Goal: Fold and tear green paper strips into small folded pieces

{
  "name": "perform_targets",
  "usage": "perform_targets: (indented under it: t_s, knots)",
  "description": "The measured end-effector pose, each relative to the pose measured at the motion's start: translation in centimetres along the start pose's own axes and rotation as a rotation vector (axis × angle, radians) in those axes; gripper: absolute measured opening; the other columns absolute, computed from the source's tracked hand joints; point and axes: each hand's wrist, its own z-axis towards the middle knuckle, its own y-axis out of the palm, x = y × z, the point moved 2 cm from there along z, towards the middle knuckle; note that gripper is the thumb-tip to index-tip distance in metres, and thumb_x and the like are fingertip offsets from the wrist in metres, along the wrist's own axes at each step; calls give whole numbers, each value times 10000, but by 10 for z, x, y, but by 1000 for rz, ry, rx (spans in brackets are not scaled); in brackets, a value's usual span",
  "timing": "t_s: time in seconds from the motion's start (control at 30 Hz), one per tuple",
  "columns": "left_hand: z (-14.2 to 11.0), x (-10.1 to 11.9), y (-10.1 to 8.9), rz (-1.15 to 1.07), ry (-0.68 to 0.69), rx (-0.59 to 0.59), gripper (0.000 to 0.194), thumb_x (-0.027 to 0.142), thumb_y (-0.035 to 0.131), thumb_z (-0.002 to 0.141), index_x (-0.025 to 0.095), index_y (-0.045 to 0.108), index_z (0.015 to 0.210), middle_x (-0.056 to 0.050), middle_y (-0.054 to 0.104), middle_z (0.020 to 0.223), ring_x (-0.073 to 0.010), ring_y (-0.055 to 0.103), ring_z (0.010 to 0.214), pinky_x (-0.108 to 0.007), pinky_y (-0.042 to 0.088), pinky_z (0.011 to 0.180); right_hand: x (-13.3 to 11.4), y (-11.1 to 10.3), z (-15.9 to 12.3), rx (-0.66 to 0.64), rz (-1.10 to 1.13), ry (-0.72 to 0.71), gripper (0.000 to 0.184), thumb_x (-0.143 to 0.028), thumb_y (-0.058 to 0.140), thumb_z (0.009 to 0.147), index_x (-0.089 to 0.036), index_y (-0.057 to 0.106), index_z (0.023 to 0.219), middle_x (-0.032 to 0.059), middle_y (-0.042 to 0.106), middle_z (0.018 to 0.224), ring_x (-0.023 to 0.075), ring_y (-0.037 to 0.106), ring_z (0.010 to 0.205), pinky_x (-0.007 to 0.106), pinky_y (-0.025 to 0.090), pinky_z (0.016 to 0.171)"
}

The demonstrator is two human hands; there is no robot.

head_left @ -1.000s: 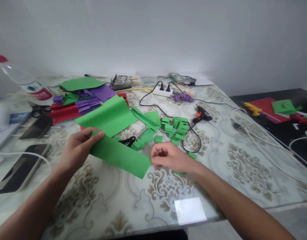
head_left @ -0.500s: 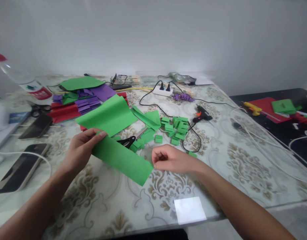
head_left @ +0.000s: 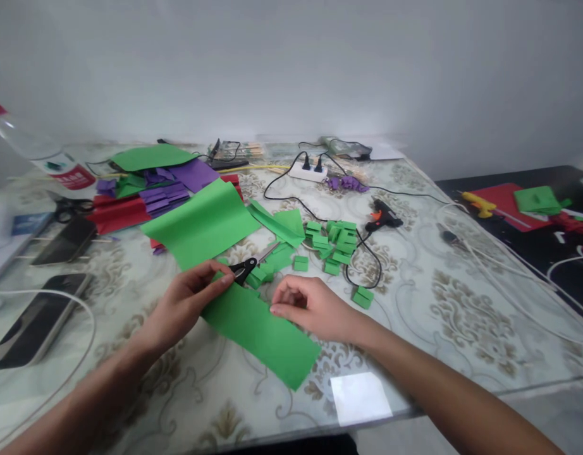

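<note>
As the L hand (head_left: 190, 300) pinches one end of the green strip (head_left: 263, 335), it's stretched slantwise above the counter (head_left: 225, 404), far end angled down to the R. And the R hand (head_left: 315, 306), fingers curled, meets its far edge approx. midway; can't tell if it's gripping or just touching.

Right behind, in the way: black-handled scissors (head_left: 246, 268), blades toward the back R, handle partly hidden by L fingertips. Just beyond, 1 lg. green sheet (head_left: 206, 221), bent up along its back, lies over red and purple paper. Next to it, 1 folded green length (head_left: 277, 224).

Over R, the pile of sm. green pieces (head_left: 336, 240), too overlapped to count; 1 loose piece (head_left: 363, 297) sits apart, near the R wrist. A black cord (head_left: 380, 268) loops between pile and glue gun (head_left: 385, 217), 1 of those here, plus 1 yellow gun (head_left: 480, 204) on the black surface, far R.

At the back: 1 power strip (head_left: 308, 170) w/ 2 black plugs, purple bits beside it. Far L: 2 phones (head_left: 40, 316), 1 bottle (head_left: 59, 158) w/ red cap, and a 2nd pair of scissors (head_left: 66, 207), closed or not, can't tell.
</note>
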Motion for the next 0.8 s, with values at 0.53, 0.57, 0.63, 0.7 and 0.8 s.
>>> perform_targets:
  t_s: [0.53, 0.57, 0.63, 0.7, 0.8]
  knots:
    - [-12, 14, 13, 498, 159, -493, 259, 392, 575, 1026, 229, 774, 994, -4, 769, 895, -168, 674, 797, -233, 481, 696, -10, 6, -6, -93, -472, -74, 122, -170, 648, 971, -177, 769, 962, 34, 763, 907, 156, 669, 790, 265, 471, 724]
    - [-13, 14, 15, 496, 169, -497, 264, 388, 568, 1029, 224, 772, 992, -4, 763, 883, -165, 669, 786, -234, 479, 697, -10, 7, -6, -101, -470, -78, 111, -188, 660, 967, -178, 771, 966, 31, 762, 892, 152, 667, 776, 260, 468, 713]
    - [-13, 13, 18, 487, 183, -500, 268, 382, 563, 1030, 212, 764, 981, -6, 754, 872, -163, 664, 783, -236, 478, 703, -8, 9, -7, -112, -456, -76, 107, -231, 686, 959, -180, 780, 967, 27, 766, 862, 146, 665, 743, 250, 458, 686]
    - [-13, 13, 20, 484, 187, -502, 268, 374, 559, 1028, 202, 756, 969, -12, 749, 874, -166, 664, 791, -236, 477, 703, -6, 10, -7, -126, -453, -68, 116, -243, 689, 956, -186, 790, 955, 20, 773, 837, 137, 658, 710, 244, 442, 661]
    - [-14, 14, 22, 495, 191, -520, 252, 347, 555, 1023, 200, 752, 969, -17, 742, 867, -169, 662, 786, -239, 472, 693, -6, 11, -7, -149, -477, -73, 138, -215, 663, 951, -191, 796, 927, 11, 768, 801, 130, 637, 677, 244, 414, 637]
